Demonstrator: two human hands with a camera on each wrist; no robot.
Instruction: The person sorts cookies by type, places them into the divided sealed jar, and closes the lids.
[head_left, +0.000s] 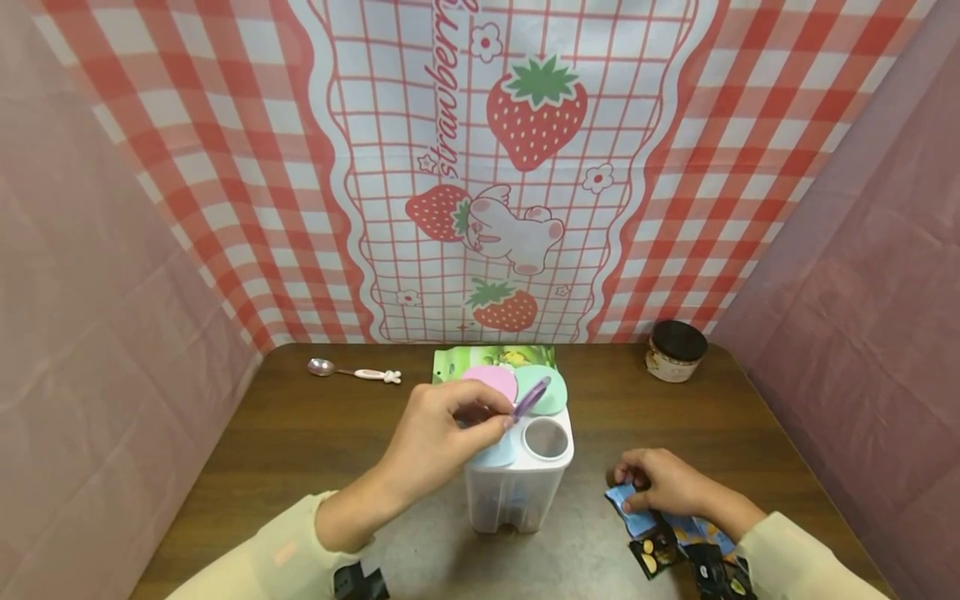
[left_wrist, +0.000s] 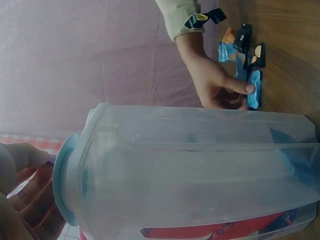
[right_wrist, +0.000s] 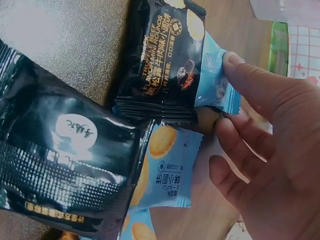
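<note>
My left hand pinches a round purple lid, tilted on edge above a translucent storage container with a white top. One round opening in that top, at the near right, is uncovered. Pink, mint and pale blue lids cover the others. On the right, my right hand grips the end of a blue snack packet between thumb and fingers. Part of this packet lies under a black snack packet. Through the container's wall, a blue packet and a red packet show.
More blue and black packets lie beside my right wrist. Behind the container is a green bag. A spoon lies at the back left, and a black-lidded jar stands at the back right. A checked cloth hangs behind the table.
</note>
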